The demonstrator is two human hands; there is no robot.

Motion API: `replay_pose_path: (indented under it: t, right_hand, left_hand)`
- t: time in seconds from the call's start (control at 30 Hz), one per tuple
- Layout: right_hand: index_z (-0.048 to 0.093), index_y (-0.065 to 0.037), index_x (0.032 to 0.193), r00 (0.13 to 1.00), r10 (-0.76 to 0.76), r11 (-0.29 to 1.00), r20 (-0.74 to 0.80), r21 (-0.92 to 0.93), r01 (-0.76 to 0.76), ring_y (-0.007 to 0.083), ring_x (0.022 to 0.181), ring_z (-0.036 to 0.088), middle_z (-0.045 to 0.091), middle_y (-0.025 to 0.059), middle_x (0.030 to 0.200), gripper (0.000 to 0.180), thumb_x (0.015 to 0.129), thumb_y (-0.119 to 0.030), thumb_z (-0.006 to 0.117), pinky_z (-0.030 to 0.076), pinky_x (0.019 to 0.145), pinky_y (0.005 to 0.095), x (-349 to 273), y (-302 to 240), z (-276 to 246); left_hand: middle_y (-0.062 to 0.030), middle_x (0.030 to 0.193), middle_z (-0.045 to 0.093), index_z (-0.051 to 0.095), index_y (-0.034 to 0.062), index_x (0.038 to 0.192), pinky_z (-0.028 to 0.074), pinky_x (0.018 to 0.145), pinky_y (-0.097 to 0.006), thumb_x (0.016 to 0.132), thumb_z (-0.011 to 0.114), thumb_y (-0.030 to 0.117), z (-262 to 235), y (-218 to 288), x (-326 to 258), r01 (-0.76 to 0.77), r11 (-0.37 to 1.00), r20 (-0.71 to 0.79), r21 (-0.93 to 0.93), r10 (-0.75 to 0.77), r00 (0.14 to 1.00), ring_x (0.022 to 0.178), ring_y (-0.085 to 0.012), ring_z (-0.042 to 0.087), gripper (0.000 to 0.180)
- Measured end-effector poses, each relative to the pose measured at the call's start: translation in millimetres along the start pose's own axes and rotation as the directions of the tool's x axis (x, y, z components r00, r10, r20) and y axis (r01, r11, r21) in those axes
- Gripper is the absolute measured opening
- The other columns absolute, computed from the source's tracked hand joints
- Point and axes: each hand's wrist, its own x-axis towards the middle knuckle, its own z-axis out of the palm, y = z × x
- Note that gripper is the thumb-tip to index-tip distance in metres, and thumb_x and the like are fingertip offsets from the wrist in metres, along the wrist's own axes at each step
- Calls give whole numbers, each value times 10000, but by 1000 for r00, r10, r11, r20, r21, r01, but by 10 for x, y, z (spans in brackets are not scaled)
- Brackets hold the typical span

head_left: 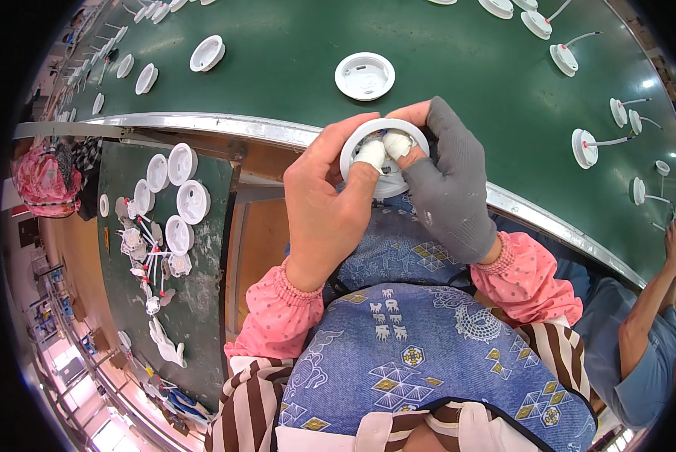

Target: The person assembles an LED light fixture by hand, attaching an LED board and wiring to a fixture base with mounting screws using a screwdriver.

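Close to my body, a white round lamp housing (390,188) is gripped between my two hands, its opening turned up toward me. My bare left hand (327,207) wraps its left side, and my right hand (458,200), in a grey glove with bare fingertips, wraps the other. Both thumbs carry white tape and press inside the ring, near a small part with a bit of blue that they mostly hide. Just beyond my fingers, a similar open white housing (364,77) lies on the green work surface (293,83).
A metal edge (217,122) borders the green surface. White housings with wires (585,148) stand at right, where a co-worker's hand (675,245) reaches in. The left side table (202,301) holds white cups (193,201), wired parts (133,245) and a white glove (165,343).
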Motion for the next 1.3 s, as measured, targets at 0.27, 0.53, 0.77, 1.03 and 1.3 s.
replay_pose_path:
  t: [0.27,0.53,0.77,1.03,1.3]
  right_hand:
    - [624,37,1051,995,79,997,66,4,-79,100,891,605,665,69,958,211,859,26,537,507,820,272,0,-71,-42]
    - [627,2,1029,1000,9,998,15,67,-10,230,847,705,704,156,903,195,851,29,553,540,774,345,100,-1,40]
    - [637,-3,1040,999,-49,999,10,-8,49,262,846,720,705,169,907,213,837,23,576,555,770,353,108,75,43]
    - [639,3,1032,994,-102,995,-43,-1,102,272,819,724,702,177,899,222,825,41,568,554,739,349,65,60,121]
    - [648,39,1077,990,-116,993,-77,-38,114,108,877,639,694,81,965,220,884,33,543,527,799,277,39,70,156]
  left_hand:
    - [-102,956,722,710,-17,1104,534,789,-296,834,584,-26,53,90,-42,-89,979,-41,183,99,994,868,-160,675,298]
    - [-119,1045,706,673,-30,1198,540,805,-296,870,590,-6,-46,27,94,-66,995,39,81,63,997,917,-151,668,340]
    - [-65,1061,705,696,-33,1184,519,756,-228,841,601,-44,-48,-97,111,-190,942,-11,276,200,980,899,-90,639,356]
    - [-104,847,683,713,-5,1042,527,694,-305,776,682,-7,10,-67,146,-265,908,-89,323,308,947,737,-183,653,268]
    - [-95,891,680,711,3,1049,509,719,-281,807,604,-28,74,-69,180,-150,959,-146,241,188,971,799,-156,640,267]
